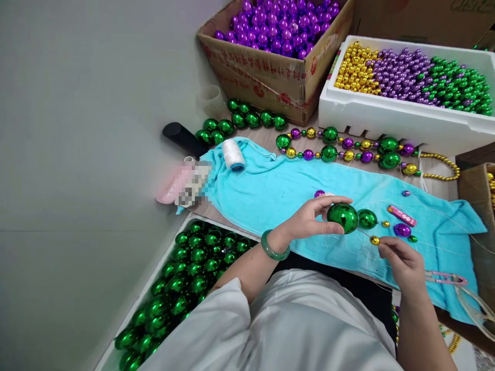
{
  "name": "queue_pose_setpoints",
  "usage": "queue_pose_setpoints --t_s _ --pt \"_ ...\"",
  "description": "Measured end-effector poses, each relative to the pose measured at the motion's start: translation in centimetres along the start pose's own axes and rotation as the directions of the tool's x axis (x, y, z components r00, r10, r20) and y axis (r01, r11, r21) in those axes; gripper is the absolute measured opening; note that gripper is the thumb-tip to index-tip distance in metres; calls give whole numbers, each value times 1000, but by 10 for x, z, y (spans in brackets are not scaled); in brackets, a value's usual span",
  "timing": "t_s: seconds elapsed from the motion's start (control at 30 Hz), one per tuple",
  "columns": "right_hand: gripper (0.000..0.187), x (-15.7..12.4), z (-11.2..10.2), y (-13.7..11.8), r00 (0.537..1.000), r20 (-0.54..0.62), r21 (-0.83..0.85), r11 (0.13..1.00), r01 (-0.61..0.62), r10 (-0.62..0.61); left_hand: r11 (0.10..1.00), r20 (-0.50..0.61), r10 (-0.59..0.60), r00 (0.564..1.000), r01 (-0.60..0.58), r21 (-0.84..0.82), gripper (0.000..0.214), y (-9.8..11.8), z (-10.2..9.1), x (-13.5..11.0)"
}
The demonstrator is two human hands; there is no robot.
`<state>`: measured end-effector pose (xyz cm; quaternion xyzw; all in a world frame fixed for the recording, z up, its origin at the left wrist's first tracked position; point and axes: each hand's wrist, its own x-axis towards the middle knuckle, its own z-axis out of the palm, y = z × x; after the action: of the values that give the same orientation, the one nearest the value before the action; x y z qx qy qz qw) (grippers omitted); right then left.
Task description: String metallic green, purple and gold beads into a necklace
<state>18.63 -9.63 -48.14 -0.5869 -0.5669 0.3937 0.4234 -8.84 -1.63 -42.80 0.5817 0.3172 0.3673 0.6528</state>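
My left hand (311, 219), with a green bangle on its wrist, grips a large shiny green bead (343, 218) between thumb and fingers. A second, smaller green bead (367, 219) lies just right of it. My right hand (404, 263) pinches a small gold bead (374, 240) at its fingertips, and a thin thread runs from there toward the large green bead. Beside the hands on the turquoise towel (270, 185) are another gold bead (385, 224), a purple bead (402, 230), a tiny green bead (413, 239) and a pink lighter (402, 215).
A white thread spool (233, 154) rests on the towel, with pink snips (446, 278) at right. Behind lies a strung bead necklace (330, 153). A cardboard box (263, 82) of purple beads and a foam box (398, 116) of small beads stand at the back; green beads (197, 255) fill a left tray.
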Motion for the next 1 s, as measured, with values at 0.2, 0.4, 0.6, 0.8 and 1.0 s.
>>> queue_pose_setpoints --t_s 0.2,0.4,0.6,0.8,1.0 --pt "6 0 -1 -3 1000 15 11 1000 13 -13 1000 -15 15 1000 -15 -24 66 1 2 1" --pt "8 -1 -4 -4 1000 -10 -8 1000 -4 4 1000 -41 24 999 -25 -18 66 2 4 1" --pt "10 0 -7 -3 1000 -5 -27 1000 -9 9 990 17 -34 999 36 -139 66 -3 4 3" --pt "11 -1 -7 2 1000 -21 -69 998 -8 6 999 -10 1 1000 -1 -46 66 -1 4 3" --pt "11 -1 -7 3 999 32 -58 998 8 -6 992 83 -30 996 40 -120 67 -2 2 3"
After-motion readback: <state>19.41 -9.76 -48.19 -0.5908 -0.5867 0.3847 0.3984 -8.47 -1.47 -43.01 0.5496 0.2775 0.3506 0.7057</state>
